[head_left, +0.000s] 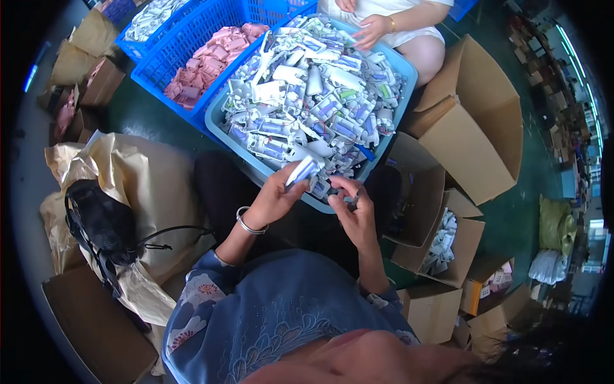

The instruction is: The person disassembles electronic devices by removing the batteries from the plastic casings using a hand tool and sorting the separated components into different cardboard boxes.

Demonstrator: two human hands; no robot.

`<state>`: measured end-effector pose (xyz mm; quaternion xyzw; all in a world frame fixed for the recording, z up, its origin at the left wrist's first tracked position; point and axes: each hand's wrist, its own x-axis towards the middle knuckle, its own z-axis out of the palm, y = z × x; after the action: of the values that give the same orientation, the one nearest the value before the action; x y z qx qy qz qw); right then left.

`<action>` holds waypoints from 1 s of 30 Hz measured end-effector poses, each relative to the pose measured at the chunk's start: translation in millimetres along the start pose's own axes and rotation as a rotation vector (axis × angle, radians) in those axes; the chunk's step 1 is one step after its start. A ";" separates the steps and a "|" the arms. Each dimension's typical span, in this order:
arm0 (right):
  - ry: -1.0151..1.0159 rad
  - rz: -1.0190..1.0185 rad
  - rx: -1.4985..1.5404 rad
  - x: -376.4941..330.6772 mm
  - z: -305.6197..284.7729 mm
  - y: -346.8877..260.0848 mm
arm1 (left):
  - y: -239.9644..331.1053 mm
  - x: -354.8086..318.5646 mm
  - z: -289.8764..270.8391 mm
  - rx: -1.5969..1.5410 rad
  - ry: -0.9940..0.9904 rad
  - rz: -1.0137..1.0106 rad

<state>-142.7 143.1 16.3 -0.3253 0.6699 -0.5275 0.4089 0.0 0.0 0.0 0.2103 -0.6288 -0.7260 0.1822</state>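
Observation:
In my left hand (276,196) is a white plastic housing (303,171) with a bluish-purple cylinder in it, pinched above the near edge of a tub. My right hand (355,210) is closed just to the right, fingers curled around a small dark item that I cannot make out. The two hands are apart. Below and beyond them, the light-blue tub (219,121) is heaped with similar white housings (320,83), many with purple-blue cylinders and thin wires. A blue piece (364,152) lies on the heap near its right side.
Left of the tub stands a blue crate (150,75) with pink plastic parts (208,61). Open cartons (470,144) flank the right, one holding white parts (441,240). A black bag (102,221) rests on a tan sack (163,173). Another person's hand (371,31) reaches the tub's far edge.

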 end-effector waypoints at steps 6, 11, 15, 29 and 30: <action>-0.172 -0.255 -0.321 -13.1 -22.8 10.5 | 7.2 -11.0 20.5 0.557 -0.350 0.081; -0.425 0.072 -0.127 -43.6 -44.1 32.1 | 5.3 0.1 41.3 0.599 -0.524 -0.046; -0.417 0.223 0.016 -100.9 -64.0 51.6 | -7.5 -0.4 69.5 0.466 -0.793 -0.043; 0.806 0.496 -0.628 -262.1 -172.7 124.8 | -5.8 16.3 94.3 0.401 -0.744 -0.162; 1.065 0.289 -0.717 -260.1 -164.8 72.1 | -4.0 18.4 96.6 0.415 -0.743 -0.138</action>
<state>-171.7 458.0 17.4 -0.0428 0.9518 -0.3002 -0.0455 -67.2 71.7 6.3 0.0083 -0.7688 -0.6211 -0.1520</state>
